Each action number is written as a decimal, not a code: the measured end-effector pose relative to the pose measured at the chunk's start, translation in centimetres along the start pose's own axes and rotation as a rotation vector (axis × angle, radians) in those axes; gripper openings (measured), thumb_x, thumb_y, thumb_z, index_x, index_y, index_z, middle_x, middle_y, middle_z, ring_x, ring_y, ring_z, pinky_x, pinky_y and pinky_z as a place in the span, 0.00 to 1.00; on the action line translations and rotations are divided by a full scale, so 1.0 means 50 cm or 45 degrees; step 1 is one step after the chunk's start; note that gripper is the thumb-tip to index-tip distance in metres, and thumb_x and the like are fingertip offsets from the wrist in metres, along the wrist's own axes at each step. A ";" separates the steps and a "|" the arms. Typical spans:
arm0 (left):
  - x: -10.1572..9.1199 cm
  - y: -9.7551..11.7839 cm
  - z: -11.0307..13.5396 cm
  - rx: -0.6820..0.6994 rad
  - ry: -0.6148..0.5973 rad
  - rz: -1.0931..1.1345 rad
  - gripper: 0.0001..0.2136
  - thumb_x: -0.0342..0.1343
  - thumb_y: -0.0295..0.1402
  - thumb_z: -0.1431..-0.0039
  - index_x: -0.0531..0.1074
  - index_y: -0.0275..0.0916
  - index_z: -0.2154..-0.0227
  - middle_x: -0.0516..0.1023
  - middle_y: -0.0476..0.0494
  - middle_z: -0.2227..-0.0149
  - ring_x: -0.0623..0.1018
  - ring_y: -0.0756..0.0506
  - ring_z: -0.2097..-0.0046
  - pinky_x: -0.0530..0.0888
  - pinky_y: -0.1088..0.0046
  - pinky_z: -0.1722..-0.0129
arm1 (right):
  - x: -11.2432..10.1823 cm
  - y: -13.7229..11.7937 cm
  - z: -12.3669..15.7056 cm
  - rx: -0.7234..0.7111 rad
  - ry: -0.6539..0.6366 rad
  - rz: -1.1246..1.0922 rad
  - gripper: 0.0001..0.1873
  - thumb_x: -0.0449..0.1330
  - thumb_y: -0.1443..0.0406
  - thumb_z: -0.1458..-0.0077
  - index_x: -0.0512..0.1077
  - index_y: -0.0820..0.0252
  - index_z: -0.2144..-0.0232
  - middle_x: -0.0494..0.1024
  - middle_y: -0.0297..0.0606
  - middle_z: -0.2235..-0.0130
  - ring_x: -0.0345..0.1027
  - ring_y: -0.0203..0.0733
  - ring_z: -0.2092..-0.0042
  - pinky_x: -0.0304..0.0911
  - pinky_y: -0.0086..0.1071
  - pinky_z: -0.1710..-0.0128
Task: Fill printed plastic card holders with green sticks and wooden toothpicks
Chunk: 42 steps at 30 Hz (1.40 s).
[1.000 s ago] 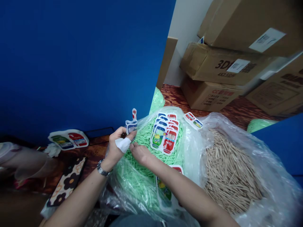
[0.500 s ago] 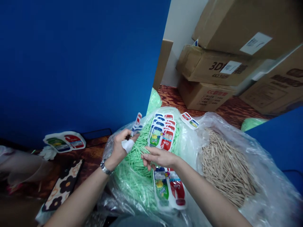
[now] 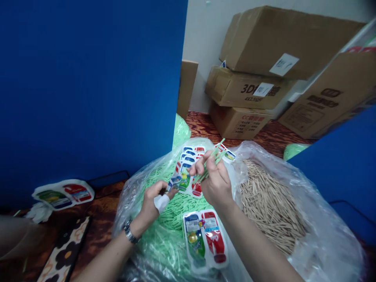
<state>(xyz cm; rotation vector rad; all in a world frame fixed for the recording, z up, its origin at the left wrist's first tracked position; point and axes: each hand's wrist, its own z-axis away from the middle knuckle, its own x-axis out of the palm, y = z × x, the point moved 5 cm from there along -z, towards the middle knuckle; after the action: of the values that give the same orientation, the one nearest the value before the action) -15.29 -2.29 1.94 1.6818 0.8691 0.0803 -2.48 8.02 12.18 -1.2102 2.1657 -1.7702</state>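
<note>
My left hand (image 3: 151,203), with a white wrapping (image 3: 161,203) at the thumb, pinches a printed soda-bottle packet (image 3: 174,181) seen nearly edge-on. Its inside is hidden from me. Several thin green sticks (image 3: 219,152) poke out between the fingers of my right hand (image 3: 216,182), which is closed around them. Both hands are above a clear plastic bag (image 3: 126,207) full of loose green sticks (image 3: 173,213). Overlapping printed packets (image 3: 185,182) lie on those sticks, partly behind my right hand. Closer to me a green-and-red packet (image 3: 205,241) lies flat on the bag.
To the right stands another plastic bag (image 3: 331,219) of tan sticks (image 3: 270,203). One small packet (image 3: 229,156) lies between the bags. Cardboard boxes (image 3: 243,86) are stacked behind; blue panels (image 3: 88,86) rise at left and right. A flower-patterned item (image 3: 66,252) lies left.
My right hand has risen from the green sticks, moving away from me and right, with several sticks now showing in it. The left hand keeps its packet. The camera view has shifted.
</note>
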 end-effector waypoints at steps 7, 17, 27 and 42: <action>0.042 0.009 0.020 0.019 -0.069 0.078 0.08 0.60 0.33 0.48 0.66 0.38 0.74 0.65 0.53 0.77 0.65 0.51 0.76 0.63 0.77 0.76 | 0.038 0.005 0.002 -0.287 0.030 0.296 0.11 0.43 0.57 0.36 0.57 0.55 0.68 0.61 0.28 0.75 0.65 0.35 0.67 0.62 0.40 0.52; 0.027 0.034 0.019 0.096 0.025 0.052 0.07 0.61 0.31 0.49 0.68 0.39 0.69 0.71 0.51 0.75 0.69 0.50 0.74 0.67 0.76 0.74 | 0.035 0.034 0.023 -0.281 0.026 0.560 0.12 0.41 0.60 0.35 0.61 0.56 0.66 0.67 0.34 0.70 0.62 0.39 0.53 0.55 0.41 0.47; 0.014 0.062 0.010 0.330 0.072 -0.063 0.06 0.61 0.30 0.48 0.69 0.39 0.68 0.73 0.50 0.74 0.72 0.50 0.74 0.68 0.76 0.73 | 0.014 0.056 0.047 -0.154 -0.048 0.771 0.13 0.42 0.59 0.36 0.63 0.56 0.65 0.72 0.41 0.54 0.51 0.43 0.40 0.48 0.46 0.41; -0.005 0.076 0.012 0.499 0.129 -0.104 0.07 0.61 0.28 0.48 0.69 0.39 0.67 0.72 0.50 0.74 0.71 0.50 0.74 0.68 0.76 0.73 | 0.005 0.049 0.049 -0.304 -0.239 1.123 0.19 0.45 0.53 0.38 0.65 0.58 0.54 0.59 0.45 0.40 0.44 0.51 0.36 0.41 0.52 0.39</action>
<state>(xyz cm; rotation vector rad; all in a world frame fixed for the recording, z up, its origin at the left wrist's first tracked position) -13.27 -3.08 5.14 2.0161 1.0800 -0.0656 -2.60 5.97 9.38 -0.2919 2.2886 -1.0063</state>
